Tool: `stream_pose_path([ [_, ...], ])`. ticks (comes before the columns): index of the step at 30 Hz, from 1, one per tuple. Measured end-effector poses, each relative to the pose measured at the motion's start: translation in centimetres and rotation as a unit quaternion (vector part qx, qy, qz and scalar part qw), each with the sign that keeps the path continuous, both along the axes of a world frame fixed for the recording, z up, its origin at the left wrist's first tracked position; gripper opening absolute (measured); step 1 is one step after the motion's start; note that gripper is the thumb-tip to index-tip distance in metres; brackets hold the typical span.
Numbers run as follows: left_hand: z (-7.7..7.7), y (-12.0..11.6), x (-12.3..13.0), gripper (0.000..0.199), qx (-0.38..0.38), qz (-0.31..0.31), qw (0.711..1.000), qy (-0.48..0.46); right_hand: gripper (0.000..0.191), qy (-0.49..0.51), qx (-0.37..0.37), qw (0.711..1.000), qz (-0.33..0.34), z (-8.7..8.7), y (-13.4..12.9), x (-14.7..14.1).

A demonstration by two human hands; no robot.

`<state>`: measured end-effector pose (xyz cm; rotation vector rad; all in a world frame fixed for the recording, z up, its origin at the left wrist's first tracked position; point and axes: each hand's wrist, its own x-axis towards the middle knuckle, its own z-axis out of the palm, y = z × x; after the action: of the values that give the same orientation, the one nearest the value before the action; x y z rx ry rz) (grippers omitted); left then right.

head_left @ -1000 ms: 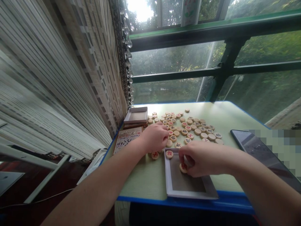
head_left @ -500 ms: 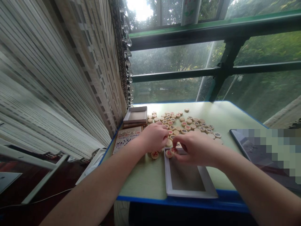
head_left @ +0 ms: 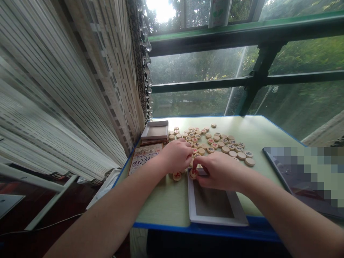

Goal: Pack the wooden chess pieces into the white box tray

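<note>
Between thumb and forefinger, my right hand (head_left: 219,171) pinches a round wooden chess piece (head_left: 193,173) with a red character, at the far left corner of a shallow white box (head_left: 191,204). My left hand (head_left: 177,156) rests with curled fingers at the left side of the scattered pieces; what its fingertips hold, if anything, is hidden. A piece with a red mark (head_left: 176,176) lies on the table just below my left hand. Many more round pieces (head_left: 231,147), with red or black characters or blank sides, spread beyond both hands.
A second shallow box (head_left: 155,131) and a Chinese chess box (head_left: 145,157) lie at the table's left edge. A dark flat device (head_left: 279,172), partly pixelated, is at the right. Curtains (head_left: 107,71) hang left; the window is behind the table (head_left: 163,211).
My right hand has moved slightly left with its piece, which now covers the piece at the box corner. My left hand has stayed nearly still.
</note>
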<state>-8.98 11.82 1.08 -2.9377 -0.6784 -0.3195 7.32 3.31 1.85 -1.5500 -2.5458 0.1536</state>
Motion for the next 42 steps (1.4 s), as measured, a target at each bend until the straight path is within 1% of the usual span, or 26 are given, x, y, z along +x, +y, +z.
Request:
stream_pose_path([
  [13, 0.3, -0.2, 0.0, 0.019, 0.004, 0.002, 1.000, 0.011, 0.026, -0.009, -0.009, 1.000, 0.004, -0.2, -0.1, -0.1],
  [18, 0.2, -0.1, 0.0, 0.018, -0.001, -0.001, 1.000, 0.008, 0.030, 0.023, -0.012, 1.000, 0.004, 0.4, 0.1, 0.4],
  [20, 0.1, -0.1, 0.1, 0.018, -0.003, -0.004, 1.000, 0.007, 0.029, 0.023, -0.012, 0.999, -0.039, 0.7, 0.6, 1.2],
  [22, 0.1, 0.0, 0.1, 0.018, 0.001, -0.008, 1.000, 0.005, 0.026, -0.006, -0.011, 0.991, -0.132, 0.9, 1.2, 2.3],
  [24, 0.1, 0.0, 0.1, 0.019, 0.006, -0.016, 1.000, 0.001, 0.028, -0.050, -0.016, 0.970, -0.236, 0.9, 1.9, 3.6],
  [26, 0.1, -0.1, 0.2, 0.018, 0.004, -0.028, 1.000, -0.003, 0.029, -0.090, -0.035, 0.952, -0.291, 0.7, 2.3, 4.7],
  [28, 0.1, -0.1, 0.2, 0.017, 0.001, -0.034, 0.999, -0.006, 0.027, -0.115, -0.063, 0.940, -0.314, 0.6, 2.6, 5.3],
  [30, 0.1, -0.1, 0.2, 0.018, -0.001, -0.035, 0.999, -0.008, 0.026, -0.123, -0.081, 0.936, -0.320, 0.5, 2.7, 5.5],
  [34, 0.0, -0.1, 0.1, 0.019, 0.002, -0.036, 0.999, -0.012, 0.027, -0.117, -0.080, 0.934, -0.328, 0.4, 2.8, 5.5],
  [38, -0.1, 0.0, 0.2, 0.018, 0.005, -0.036, 0.999, -0.004, 0.028, -0.117, -0.096, 0.922, -0.356, 0.2, 3.0, 5.6],
  [42, -0.1, 0.1, 0.2, 0.019, 0.005, -0.035, 0.999, 0.000, 0.028, -0.120, -0.098, 0.916, -0.370, 0.1, 3.1, 5.8],
])
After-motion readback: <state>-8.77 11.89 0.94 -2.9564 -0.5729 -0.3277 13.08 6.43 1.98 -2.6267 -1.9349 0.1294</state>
